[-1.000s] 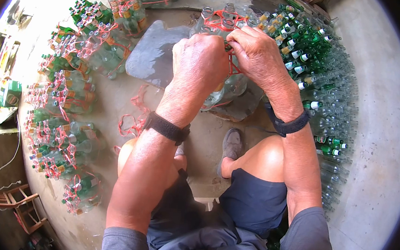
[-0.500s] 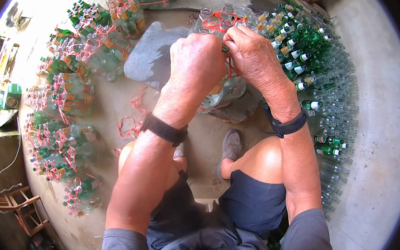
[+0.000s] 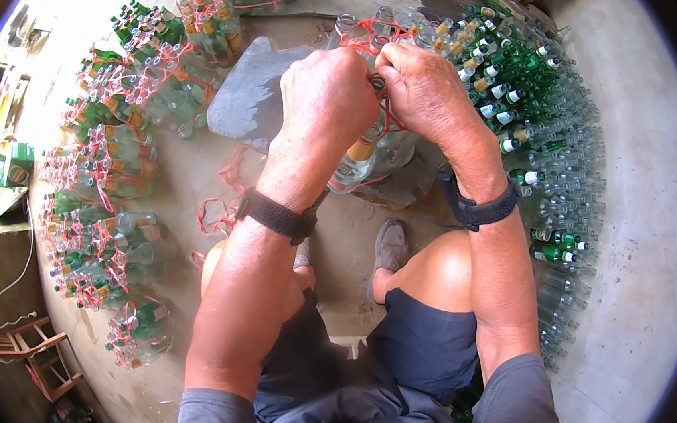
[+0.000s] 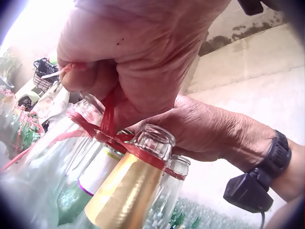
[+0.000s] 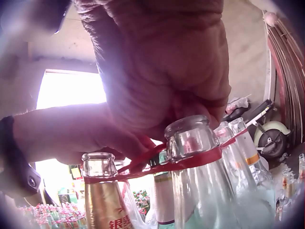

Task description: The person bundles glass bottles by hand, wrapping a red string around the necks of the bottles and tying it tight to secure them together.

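Observation:
Both hands work close together over a cluster of upright glass bottles [image 3: 356, 167]. Red plastic twine [image 4: 108, 117] runs round the bottle necks and rises into the left hand [image 3: 329, 94], whose curled fingers grip it. Beside it, the right hand [image 3: 426, 82] has its thumb and fingers bent together at the twine, pinching it; the fingertips are mostly hidden. A gold-labelled bottle [image 4: 128, 191] stands just under the hands. In the right wrist view, a clear bottle mouth [image 5: 188, 133] sits right below the right hand, with twine round its neck.
Rows of tied bottle bundles [image 3: 122, 156] line the floor at left. Many loose green and clear bottles [image 3: 519, 74] stand packed at right. A grey slab [image 3: 244, 94] lies left of the cluster. Loose red twine [image 3: 213, 213] is near the feet. A wooden stool [image 3: 29, 345] lies lower left.
Both hands have shifted slightly left, keeping their hold on the twine above the bottles. More of the front bottle now shows between the wrists.

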Demonstrator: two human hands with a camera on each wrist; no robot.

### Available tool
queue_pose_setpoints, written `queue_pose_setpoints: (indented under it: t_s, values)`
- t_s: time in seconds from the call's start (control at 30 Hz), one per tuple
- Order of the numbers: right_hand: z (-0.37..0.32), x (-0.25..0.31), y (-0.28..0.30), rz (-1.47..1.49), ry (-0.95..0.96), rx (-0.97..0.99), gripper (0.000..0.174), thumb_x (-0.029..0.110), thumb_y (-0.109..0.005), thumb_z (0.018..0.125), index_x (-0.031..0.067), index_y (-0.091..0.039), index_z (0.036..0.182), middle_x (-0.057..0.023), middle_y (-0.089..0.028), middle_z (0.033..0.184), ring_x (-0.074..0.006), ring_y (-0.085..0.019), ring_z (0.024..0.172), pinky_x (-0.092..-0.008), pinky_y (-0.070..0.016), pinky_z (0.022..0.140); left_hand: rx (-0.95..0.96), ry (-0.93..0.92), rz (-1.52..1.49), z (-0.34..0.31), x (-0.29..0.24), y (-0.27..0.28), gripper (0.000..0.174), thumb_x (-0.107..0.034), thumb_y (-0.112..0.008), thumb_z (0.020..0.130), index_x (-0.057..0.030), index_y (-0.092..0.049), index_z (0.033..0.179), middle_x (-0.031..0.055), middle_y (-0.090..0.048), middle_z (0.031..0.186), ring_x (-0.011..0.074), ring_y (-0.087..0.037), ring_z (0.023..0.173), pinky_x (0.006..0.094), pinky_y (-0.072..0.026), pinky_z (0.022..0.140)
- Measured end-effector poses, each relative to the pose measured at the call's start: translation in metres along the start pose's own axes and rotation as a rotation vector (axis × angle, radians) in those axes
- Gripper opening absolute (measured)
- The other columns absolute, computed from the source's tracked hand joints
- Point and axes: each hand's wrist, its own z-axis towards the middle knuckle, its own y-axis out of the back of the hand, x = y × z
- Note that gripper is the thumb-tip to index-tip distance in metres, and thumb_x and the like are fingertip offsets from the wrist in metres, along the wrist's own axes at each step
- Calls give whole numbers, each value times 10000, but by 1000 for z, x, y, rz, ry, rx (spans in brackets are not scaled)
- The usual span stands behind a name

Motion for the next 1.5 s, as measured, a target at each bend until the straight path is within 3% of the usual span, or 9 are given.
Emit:
queue_pose_setpoints:
  t_s: [0.23, 0.3, 0.6, 0.63, 0.7, 0.87, 0.93, 1.2, 1.5]
  values:
    - [4, -4, 3, 137, -141, 94, 259, 259, -585, 1049, 33, -710, 1066, -248, -764, 1059, -458, -730, 1032, -559, -582, 914, 57, 51, -4, 4, 0, 3, 179, -155, -655, 813, -81, -814, 849, 212, -756, 850, 432, -748, 852, 511, -601, 798]
    - [2, -8, -3, 162, -82, -13, 211, 199, -624, 1042, 6, -690, 989, -203, -733, 857, -359, -743, 806, -448, -569, 730, 50, 50, -20, 4, 1, 3, 184, -152, -655, 810, -83, -819, 859, 209, -757, 849, 429, -750, 850, 508, -602, 798]
    - [6, -11, -2, 236, -144, 44, 201, 190, -636, 1021, 8, -706, 971, -148, -710, 784, -234, -680, 714, -405, -545, 690, 3, 41, -94, 5, 7, -2, 204, -161, -674, 815, -98, -843, 911, 196, -773, 869, 405, -761, 844, 495, -611, 795]
    - [7, -11, -2, 237, -145, 43, 201, 190, -636, 1021, 8, -706, 971, -148, -710, 784, -234, -680, 714, -405, -545, 690, 5, 46, -97, 5, 7, -3, 205, -164, -676, 819, -100, -846, 915, 192, -776, 872, 400, -763, 844, 493, -612, 794]
    - [9, -11, 1, 264, -211, 104, 268, 263, -625, 994, 43, -774, 1029, -240, -766, 987, -438, -743, 978, -509, -584, 881, 6, 50, -96, 5, 7, -3, 205, -166, -677, 822, -102, -847, 917, 189, -778, 873, 397, -765, 845, 491, -612, 794]
    - [9, -10, 4, 329, -243, 120, 256, 243, -638, 974, 28, -771, 1006, -244, -762, 952, -423, -748, 928, -489, -583, 844, 1, 60, -94, 5, 5, 0, 210, -168, -682, 822, -106, -852, 929, 183, -783, 880, 393, -768, 848, 486, -614, 798]
    - [9, -10, 4, 324, -239, 117, 250, 236, -642, 968, 25, -773, 1001, -244, -761, 940, -419, -749, 915, -486, -582, 833, 75, 110, -126, 6, 3, 4, 216, -154, -739, 791, -120, -861, 965, 214, -792, 938, 411, -778, 931, 485, -618, 849]
    - [5, -13, 1, 454, -217, 72, 199, 180, -674, 947, 9, -769, 987, -207, -759, 856, -317, -752, 813, -441, -581, 781, 78, 99, -124, 8, 6, 4, 221, -158, -736, 791, -133, -865, 969, 214, -790, 933, 413, -777, 927, 485, -620, 854]
    - [3, -15, 3, 455, -163, 69, 176, 144, -666, 954, 12, -772, 1002, -174, -770, 858, -282, -749, 794, -423, -587, 766, 66, 93, -139, 6, 6, 2, 218, -158, -728, 795, -143, -867, 962, 210, -788, 929, 413, -775, 923, 490, -620, 848]
